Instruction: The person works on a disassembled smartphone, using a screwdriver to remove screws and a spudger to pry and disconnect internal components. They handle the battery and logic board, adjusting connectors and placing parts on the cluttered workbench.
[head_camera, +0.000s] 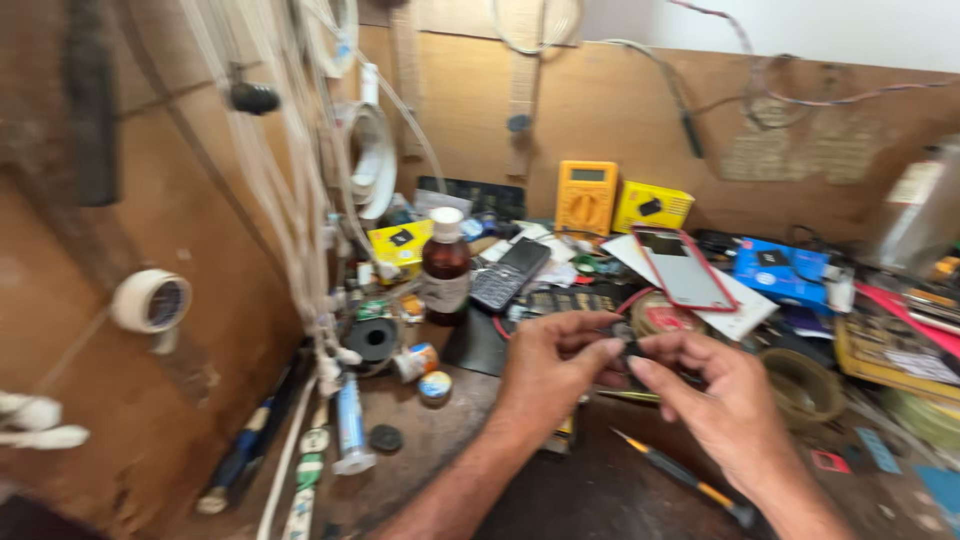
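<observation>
My left hand (552, 368) and my right hand (705, 395) meet over the middle of a cluttered workbench. Between their fingertips they pinch a small dark part (630, 350), too blurred to tell what it is. Just behind the hands lie a black keypad phone (510, 272), a circuit board (565, 300) and a red wire (632, 298). A thin screwdriver with a yellow and black handle (685, 478) lies on the bench under my right wrist.
A brown bottle with a white cap (445, 268) stands to the left. A yellow multimeter (586, 197), yellow boxes (652, 206), a red-framed phone (685, 268) and a blue box (780, 272) sit behind. White cables (300, 230) hang at left, a tape roll (150, 300) beside them.
</observation>
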